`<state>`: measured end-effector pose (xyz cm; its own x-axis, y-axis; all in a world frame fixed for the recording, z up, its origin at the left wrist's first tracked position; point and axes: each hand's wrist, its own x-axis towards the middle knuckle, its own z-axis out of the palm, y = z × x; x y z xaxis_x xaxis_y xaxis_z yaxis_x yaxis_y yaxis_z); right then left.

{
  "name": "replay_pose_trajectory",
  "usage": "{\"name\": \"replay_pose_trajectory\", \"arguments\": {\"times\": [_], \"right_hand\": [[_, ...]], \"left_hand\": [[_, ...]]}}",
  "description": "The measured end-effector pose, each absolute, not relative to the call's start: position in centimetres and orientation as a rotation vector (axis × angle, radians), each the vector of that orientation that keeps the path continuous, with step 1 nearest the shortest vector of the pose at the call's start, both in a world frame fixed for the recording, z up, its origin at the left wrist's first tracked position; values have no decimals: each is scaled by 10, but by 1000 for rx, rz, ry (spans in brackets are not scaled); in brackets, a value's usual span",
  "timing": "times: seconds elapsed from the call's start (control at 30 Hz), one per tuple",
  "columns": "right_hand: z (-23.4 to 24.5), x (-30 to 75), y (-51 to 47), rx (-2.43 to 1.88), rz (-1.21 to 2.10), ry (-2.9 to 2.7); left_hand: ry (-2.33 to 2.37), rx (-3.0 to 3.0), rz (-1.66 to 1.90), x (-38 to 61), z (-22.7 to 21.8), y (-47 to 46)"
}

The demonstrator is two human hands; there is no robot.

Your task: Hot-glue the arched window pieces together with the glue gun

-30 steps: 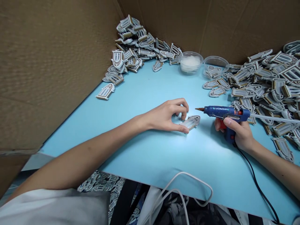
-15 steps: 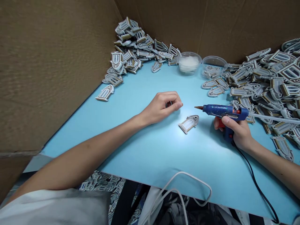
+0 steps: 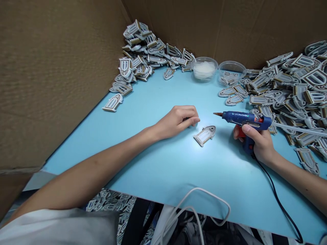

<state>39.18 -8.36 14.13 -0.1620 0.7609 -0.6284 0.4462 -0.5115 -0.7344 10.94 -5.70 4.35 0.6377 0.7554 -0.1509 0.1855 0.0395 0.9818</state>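
Blue glue gun [image 3: 241, 119] in right hand [image 3: 260, 146]; left hand [image 3: 177, 120] slid nearer arched frame [image 3: 204, 135].

"What sort of place have I got on my screen?"

"A small craft workshop, I'd say."

"What shows it?"

"I see a pale blue table [image 3: 178, 177] walled in by cardboard panels [image 3: 56, 85], heaps of arched window-shaped pieces [image 3: 138, 58] piled along it, and a blue hot glue gun [image 3: 241, 118]."
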Motion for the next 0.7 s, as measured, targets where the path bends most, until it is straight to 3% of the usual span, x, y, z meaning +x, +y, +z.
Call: {"name": "replay_pose_trajectory", "arguments": {"times": [0.37, 0.7], "right_hand": [[141, 390, -84, -1860, 1695, -1454], [141, 394, -89, -1932, 1811, -1460]], "left_hand": [[734, 1771, 273, 112, 57, -64], [572, 1693, 294, 107, 56, -57]]}}
